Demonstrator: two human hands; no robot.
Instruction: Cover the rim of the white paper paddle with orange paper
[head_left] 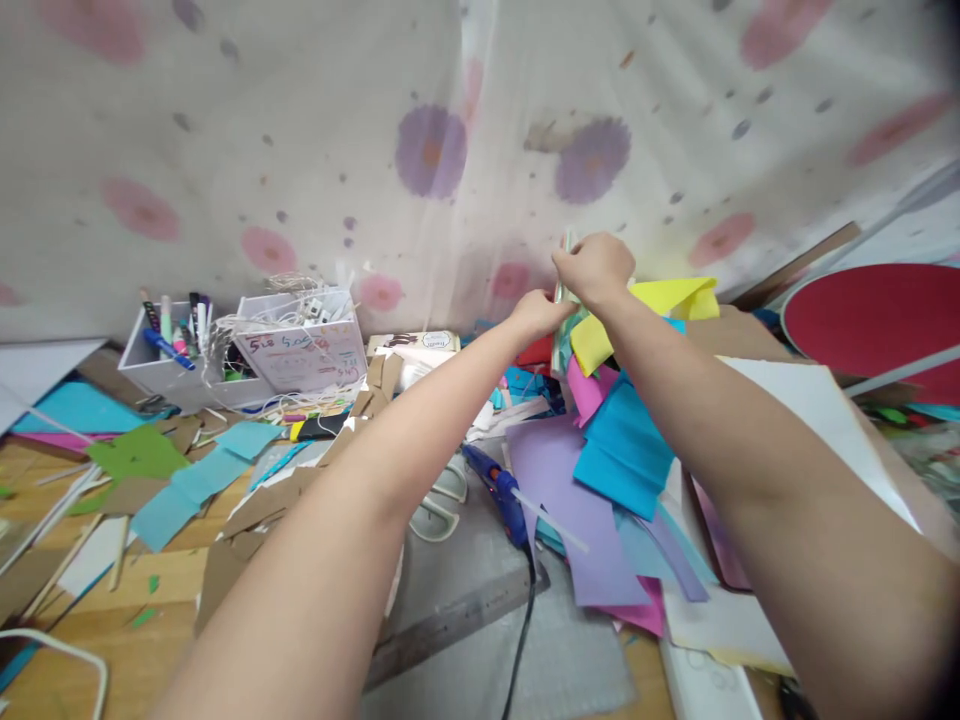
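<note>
Both hands, left hand (536,315) and right hand (594,268), pinch a thin pale-green paper strip (561,300) held upright, long axis vertical, above the heap of coloured paper sheets (600,470).

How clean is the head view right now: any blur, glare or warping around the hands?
Head view: even, soft light, no hard shadows or glare; left hand and right hand read fairly sharp on the stack of coloured sheets; wide-angle warping stretches both forearms and bends the edges; the flowered curtain looks soft; the right corners darken.
</note>
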